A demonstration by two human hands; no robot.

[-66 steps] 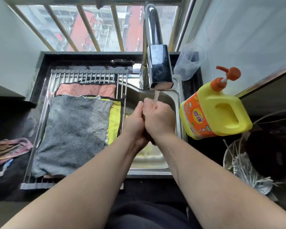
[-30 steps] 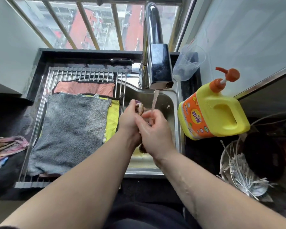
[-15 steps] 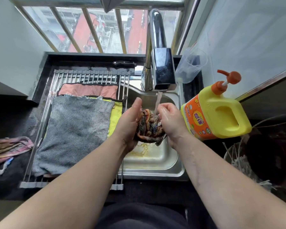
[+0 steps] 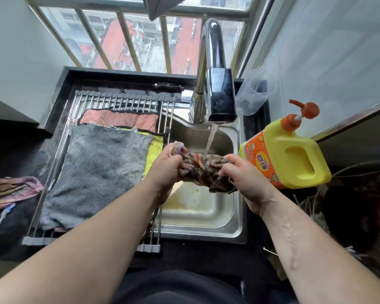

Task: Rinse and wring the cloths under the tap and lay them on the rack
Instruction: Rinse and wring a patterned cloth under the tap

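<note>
Over the steel sink (image 4: pixel 206 218), under the running tap (image 4: pixel 219 93), the hands are farther apart than half a second ago. The multicoloured cloth (image 4: pixel 200 170), bunched before, now stretches as a twisted roll between them. The left hand (image 4: pixel 166 170) and right hand (image 4: pixel 241 178) each curl their fingers tightly round one end.
</note>
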